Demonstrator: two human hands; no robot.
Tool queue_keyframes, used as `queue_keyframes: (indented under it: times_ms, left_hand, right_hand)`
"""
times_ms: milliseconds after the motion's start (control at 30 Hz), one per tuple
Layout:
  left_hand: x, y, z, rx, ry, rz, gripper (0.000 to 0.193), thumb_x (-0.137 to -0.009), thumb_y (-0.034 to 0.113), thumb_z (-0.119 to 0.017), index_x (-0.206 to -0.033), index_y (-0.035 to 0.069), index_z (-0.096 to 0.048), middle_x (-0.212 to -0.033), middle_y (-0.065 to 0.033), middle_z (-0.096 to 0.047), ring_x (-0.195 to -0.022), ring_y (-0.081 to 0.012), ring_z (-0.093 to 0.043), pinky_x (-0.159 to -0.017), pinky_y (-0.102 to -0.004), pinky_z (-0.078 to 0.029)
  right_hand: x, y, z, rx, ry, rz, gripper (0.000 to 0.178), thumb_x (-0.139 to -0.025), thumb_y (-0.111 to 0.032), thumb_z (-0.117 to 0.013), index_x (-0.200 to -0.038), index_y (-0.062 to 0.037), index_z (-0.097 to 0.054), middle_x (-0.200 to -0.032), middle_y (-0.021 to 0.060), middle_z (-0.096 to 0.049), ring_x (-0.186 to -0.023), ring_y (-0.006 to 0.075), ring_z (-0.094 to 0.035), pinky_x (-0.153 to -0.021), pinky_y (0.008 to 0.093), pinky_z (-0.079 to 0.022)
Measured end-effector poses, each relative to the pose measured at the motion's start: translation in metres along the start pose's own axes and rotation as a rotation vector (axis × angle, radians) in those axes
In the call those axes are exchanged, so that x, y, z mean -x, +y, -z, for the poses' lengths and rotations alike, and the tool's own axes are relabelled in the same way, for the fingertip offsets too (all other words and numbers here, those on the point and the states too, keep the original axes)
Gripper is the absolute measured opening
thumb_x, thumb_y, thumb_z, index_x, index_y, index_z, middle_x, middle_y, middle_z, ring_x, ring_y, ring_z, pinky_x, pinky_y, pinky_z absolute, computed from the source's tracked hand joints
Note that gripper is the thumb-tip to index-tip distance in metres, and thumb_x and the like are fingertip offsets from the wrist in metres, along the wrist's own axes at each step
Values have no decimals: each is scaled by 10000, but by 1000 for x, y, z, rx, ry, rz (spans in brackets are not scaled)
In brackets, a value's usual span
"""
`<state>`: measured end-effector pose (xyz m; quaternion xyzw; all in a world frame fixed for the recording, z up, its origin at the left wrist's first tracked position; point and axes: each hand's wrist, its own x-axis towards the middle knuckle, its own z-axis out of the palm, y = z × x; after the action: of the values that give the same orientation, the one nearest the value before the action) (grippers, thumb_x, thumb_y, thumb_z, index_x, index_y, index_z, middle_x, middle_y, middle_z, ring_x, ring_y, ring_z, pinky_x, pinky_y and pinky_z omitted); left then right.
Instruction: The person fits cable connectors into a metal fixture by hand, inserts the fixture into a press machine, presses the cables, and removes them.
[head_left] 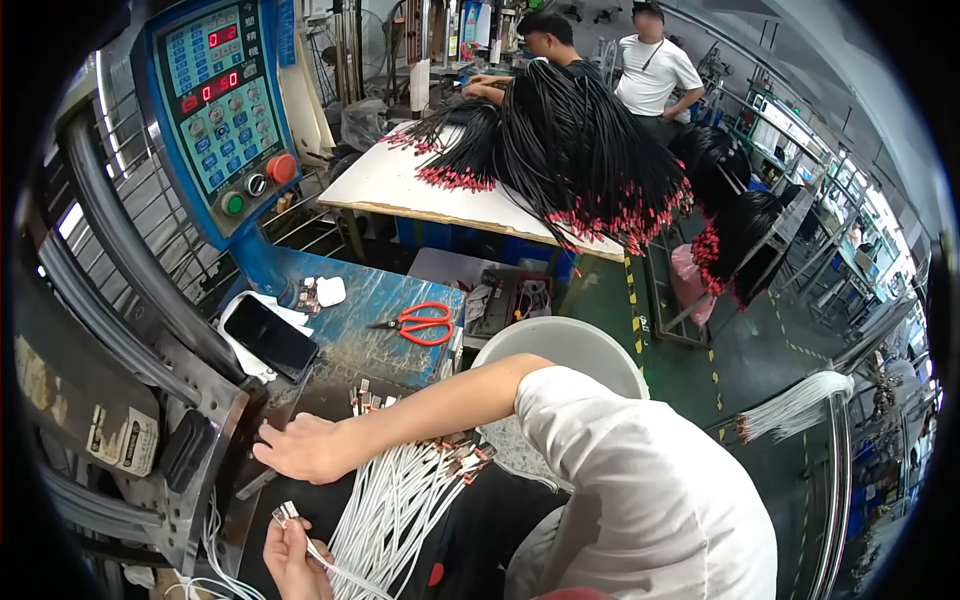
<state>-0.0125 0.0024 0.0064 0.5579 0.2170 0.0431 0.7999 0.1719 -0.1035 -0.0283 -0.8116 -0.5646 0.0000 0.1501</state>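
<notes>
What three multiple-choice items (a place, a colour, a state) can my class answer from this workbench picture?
1. Where do the scissors lie?
A. On the blue bench, right of the phone
B. In the white bucket
C. On the far table among black cables

2. What colour are the cables by the hands?
A. Black
B. White
C. Green

3. What is the left hand doing?
A. Lying flat and empty
B. Gripping the scissors
C. Pinching a cable end

Answers:
1. A: the scissors rest on the bench, with the phone to their left.
2. B: the cables fanned out below the forearm are white.
3. C: the left hand has its fingers closed on a cable end with a metal plug.
</notes>
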Motion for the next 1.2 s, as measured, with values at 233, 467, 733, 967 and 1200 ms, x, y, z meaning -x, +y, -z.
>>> queue_keyframes:
  times_ms: [233, 467, 733, 967, 1200]
  left_hand:
    - [-5, -8, -10, -78, 71, -14, 117, -964, 81, -630, -1052, 8, -650, -882, -26, -654, -670, -90, -564, -569, -233, -439]
    - [-22, -26, -12, -326, 203, -128, 98, -918, 82, -685, -947, -5, -651, -716, 6, -612, -574, -55, -553, -536, -203, -467]
    - [-22, -27, -14, -312, 267, -142, 90, -910, 69, -690, -940, -10, -660, -717, 13, -613, -592, -53, -556, -559, -202, -477]
    - [-23, -24, -19, -296, 227, -152, 91, -912, 76, -689, -935, -9, -664, -726, 13, -619, -599, -49, -552, -559, -192, -445]
    - [-13, -22, -8, -212, 231, -83, 102, -901, 26, -685, -985, -31, -671, -804, -5, -656, -679, -57, -571, -614, -199, -431]
  right_hand:
    - [11, 20, 31, -806, -114, -188, 337, -920, -260, -642, -1019, 59, -596, -865, 160, -658, -770, 268, -673, -660, 386, -537]
    - [15, 5, 22, -1437, -162, -298, 321, -1003, -256, -543, -1026, 61, -588, -831, 102, -649, -740, 153, -640, -629, 290, -528]
    - [18, 2, 11, -1373, -90, -246, 296, -993, -236, -555, -996, 58, -584, -813, 99, -643, -675, 164, -611, -560, 302, -518]
    - [24, -3, 18, -1413, -128, -281, 307, -998, -252, -552, -1013, 54, -574, -806, 76, -629, -674, 155, -605, -564, 290, -519]
    - [14, -18, 7, -1358, -181, -244, 296, -997, -246, -547, -998, 44, -606, -785, 73, -641, -613, 144, -621, -524, 289, -512]
